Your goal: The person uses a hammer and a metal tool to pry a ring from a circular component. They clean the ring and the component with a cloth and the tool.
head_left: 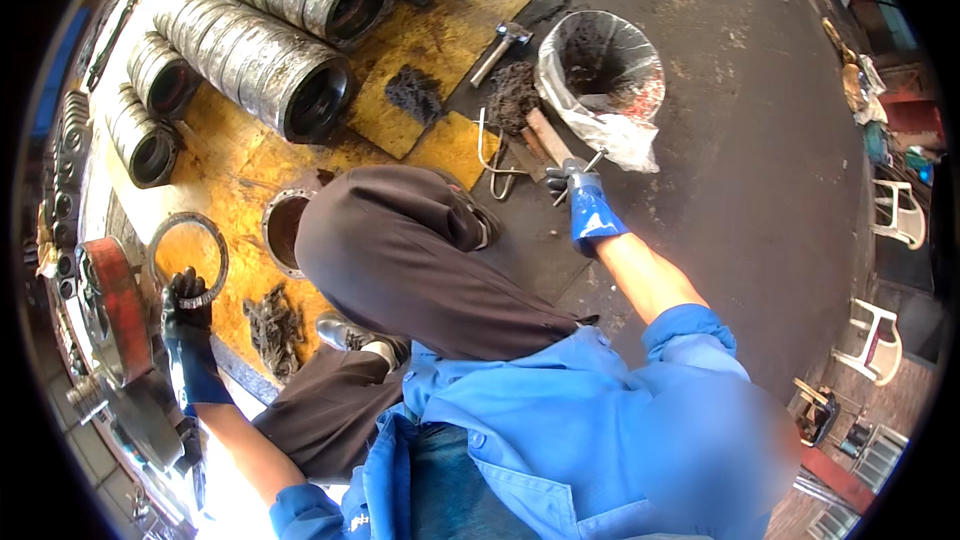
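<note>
My left hand point(188, 298), in a black and blue glove, grips the lower edge of a thin metal ring point(153, 258) and holds it up at the left. Further right, my right hand point(572, 182), gloved alike, is closed around a slim metal rod point(597, 159) whose two ends stick out. A rusty flat bar point(549, 134) lies right beside that hand. Left of it is a bent metal rod point(494, 164). A larger flanged ring or pipe end point(270, 231) sits on the yellow floor sheet, partly behind my knee.
Long stacks of ringed metal cylinders point(245, 55) lie at the upper left. A bin lined with clear plastic point(622, 130) stands beyond my right hand, near a hammer point(500, 52) and a dark fibrous clump point(513, 97). A red round machine part point(112, 308) stands at the left.
</note>
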Demonstrator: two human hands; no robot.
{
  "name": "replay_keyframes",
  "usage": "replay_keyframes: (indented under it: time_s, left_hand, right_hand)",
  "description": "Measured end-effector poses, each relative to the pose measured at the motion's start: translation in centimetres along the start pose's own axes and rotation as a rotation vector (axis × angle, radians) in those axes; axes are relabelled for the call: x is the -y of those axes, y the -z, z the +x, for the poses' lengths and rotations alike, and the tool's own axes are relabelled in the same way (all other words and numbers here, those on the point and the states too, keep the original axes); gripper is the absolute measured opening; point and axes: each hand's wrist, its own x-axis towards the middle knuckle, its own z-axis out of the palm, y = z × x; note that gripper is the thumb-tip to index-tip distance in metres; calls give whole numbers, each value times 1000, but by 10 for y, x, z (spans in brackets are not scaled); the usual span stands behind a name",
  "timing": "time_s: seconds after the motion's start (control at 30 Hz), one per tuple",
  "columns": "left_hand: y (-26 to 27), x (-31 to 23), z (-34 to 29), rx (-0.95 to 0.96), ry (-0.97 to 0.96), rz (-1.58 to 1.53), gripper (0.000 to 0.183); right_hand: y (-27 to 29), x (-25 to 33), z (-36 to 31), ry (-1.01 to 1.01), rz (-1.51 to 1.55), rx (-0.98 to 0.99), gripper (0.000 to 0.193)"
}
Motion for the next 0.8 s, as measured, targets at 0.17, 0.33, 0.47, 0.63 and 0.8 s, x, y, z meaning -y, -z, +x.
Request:
replay_keyframes:
  time_s: [0.17, 0.33, 0.47, 0.63, 0.8]
  left_hand:
    - [-1, -5, -21, -144, 11, -60, 36]
    - [16, -10, -12, -152, 26, -156, 38]
    - [-36, -15, -18, -292, 32, -63, 38]
    - [-37, -25, -23, 62, -20, -54, 39]
    - [-94, -9, -9, 45, -73, -138, 37]
  right_hand:
    - [-30, -22, 51, 328, -255, -215, 22]
    - [-36, -14, 66, -28, 26, -109, 26]
    - [-14, -24, 68, 83, -132, -5, 29]
    - [-39, 1, 38, 122, -42, -17, 30]
    - [-81, 60, -29, 392, -321, 208, 30]
